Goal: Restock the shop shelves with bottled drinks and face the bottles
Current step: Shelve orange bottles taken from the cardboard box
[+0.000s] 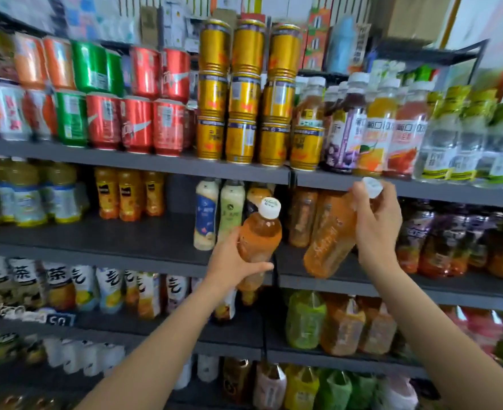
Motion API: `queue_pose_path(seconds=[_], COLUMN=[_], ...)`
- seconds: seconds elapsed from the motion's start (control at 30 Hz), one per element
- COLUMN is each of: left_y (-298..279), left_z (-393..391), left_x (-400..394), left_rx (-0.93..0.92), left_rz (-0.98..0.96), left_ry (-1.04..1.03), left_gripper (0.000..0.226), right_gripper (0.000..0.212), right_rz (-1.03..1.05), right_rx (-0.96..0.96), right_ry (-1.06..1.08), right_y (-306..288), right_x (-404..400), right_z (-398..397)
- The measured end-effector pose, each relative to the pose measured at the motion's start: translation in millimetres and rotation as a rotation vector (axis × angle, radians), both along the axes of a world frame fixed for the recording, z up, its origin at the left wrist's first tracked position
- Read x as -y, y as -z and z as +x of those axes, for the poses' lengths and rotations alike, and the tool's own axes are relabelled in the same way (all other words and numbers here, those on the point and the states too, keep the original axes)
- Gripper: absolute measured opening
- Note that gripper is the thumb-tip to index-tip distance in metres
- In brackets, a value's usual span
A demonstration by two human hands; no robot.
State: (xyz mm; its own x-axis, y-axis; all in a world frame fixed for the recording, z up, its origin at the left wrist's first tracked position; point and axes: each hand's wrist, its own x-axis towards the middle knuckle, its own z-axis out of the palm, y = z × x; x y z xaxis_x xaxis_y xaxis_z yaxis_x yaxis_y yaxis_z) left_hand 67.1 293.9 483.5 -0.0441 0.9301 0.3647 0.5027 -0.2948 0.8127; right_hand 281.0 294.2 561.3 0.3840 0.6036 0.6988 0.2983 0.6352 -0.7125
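1. Both hands carry a bottle in front of the second shelf (144, 232) from the top. The left hand (232, 261) is wrapped round the lower body of one amber bottle (259, 241). The right hand (374, 229) curls its fingers round the neck and shoulder of a second amber bottle (330, 241), just under its white cap (373, 187).

2. Risk on the right: this bottle is held high, near the cap, with its heavy base hanging free. I judge it could swing or slip, and its cap sits almost against the edge of the shelf above (421, 189), so lifting it further might catch that edge.

3. Risk at the shelf: amber bottles (303, 217) already stand behind the two held ones. Pushing in at an angle could tip them or the tall milky bottles (206, 214) just to the left.

4. Risk on the left: the grip is low on the body, so that bottle may topple forward if the hand loosens.

5. Direction: the left bottle is close to upright, cap up and leaning slightly right. The right bottle's long axis is tilted, cap up and to the right, base down and to the left, towards the shelf gap between the hands.
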Motion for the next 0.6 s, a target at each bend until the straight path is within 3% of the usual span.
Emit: queue_pose_path(seconds=[0.13,0.27,0.47,0.6], left_y=[2,8,2,3], left_z=[79,120,152,160], left_x=[-56,-96,-138,-154], left_rx=[0.04,0.068,0.083,-0.033], left_rz=[-0.026,-0.075,-0.173,-0.2], left_ry=[-0.01,-0.078,-0.223,-0.255], left_gripper=[0.08,0.082,0.073,0.073], right_gripper=[0.013,0.026,0.079,0.088], right_rz=[-0.042,-0.112,-0.366,-0.375], right_rx=[0.079,0.059,0.267,0.165], right_ry=[0.063,0.021,-0.166,-0.188], right_y=[17,31,60,80], right_x=[-56,-104,-159,-172], right_z=[71,102,103,104])
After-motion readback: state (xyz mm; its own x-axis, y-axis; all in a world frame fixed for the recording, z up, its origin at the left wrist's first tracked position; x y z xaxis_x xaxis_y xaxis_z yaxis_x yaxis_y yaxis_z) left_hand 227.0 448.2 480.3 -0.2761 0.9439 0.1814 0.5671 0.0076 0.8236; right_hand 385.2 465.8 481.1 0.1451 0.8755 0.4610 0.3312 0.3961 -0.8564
